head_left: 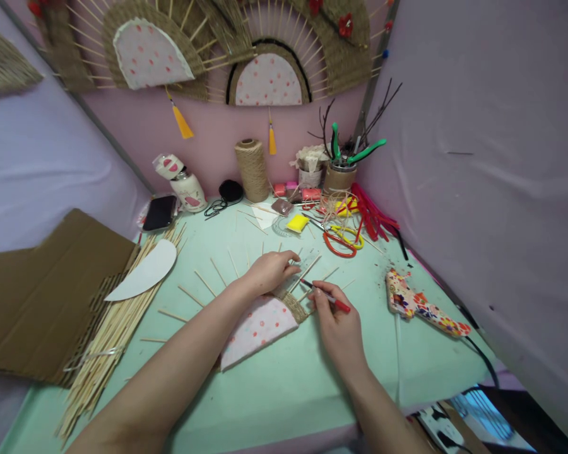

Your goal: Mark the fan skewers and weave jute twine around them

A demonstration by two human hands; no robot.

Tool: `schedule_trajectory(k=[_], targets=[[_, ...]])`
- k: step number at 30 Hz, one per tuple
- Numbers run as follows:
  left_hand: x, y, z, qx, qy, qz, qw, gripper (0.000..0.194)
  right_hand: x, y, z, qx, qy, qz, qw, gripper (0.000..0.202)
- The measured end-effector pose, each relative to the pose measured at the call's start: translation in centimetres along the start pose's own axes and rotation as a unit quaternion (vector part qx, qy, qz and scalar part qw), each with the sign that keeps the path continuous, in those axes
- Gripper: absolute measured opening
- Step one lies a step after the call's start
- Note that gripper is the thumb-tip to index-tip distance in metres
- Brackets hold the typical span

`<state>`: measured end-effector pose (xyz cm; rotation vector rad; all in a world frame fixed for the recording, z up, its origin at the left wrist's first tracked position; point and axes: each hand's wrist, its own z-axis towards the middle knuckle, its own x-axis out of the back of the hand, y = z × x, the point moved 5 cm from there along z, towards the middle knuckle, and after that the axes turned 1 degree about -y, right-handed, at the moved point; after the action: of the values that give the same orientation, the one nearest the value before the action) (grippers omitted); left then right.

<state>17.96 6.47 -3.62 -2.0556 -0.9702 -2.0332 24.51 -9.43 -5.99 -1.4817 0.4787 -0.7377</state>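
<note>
A half-round fan frame lies on the table, with a white panel dotted in pink (260, 325), a band of twine (294, 306) around its curve and thin bamboo sticks (203, 282) spreading outward. My left hand (272, 271) reaches over the fan's top, fingers bent toward the sticks on its right side. Whatever lies under those fingertips is too small to make out. In my right hand (338, 321) is a red pen (337, 302), its dark tip pointing up-left at a stick beside the twine band.
A bamboo bundle (104, 340), cardboard (52, 296) and a white cutout (146, 271) lie left. Behind stand a twine spool (252, 170) and a jar (339, 180) holding green-handled pliers. Scissors (339, 244) lie nearer; a flowered glue gun (421, 309) with cord is right.
</note>
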Motion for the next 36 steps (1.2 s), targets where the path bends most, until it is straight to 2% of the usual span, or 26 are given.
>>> schedule_trajectory(k=[36], targets=[[-0.13, -0.01, 0.16, -0.004, 0.005, 0.014, 1.0, 0.033, -0.16, 0.21, 0.05, -0.005, -0.011, -0.006, 1.0, 0.031]])
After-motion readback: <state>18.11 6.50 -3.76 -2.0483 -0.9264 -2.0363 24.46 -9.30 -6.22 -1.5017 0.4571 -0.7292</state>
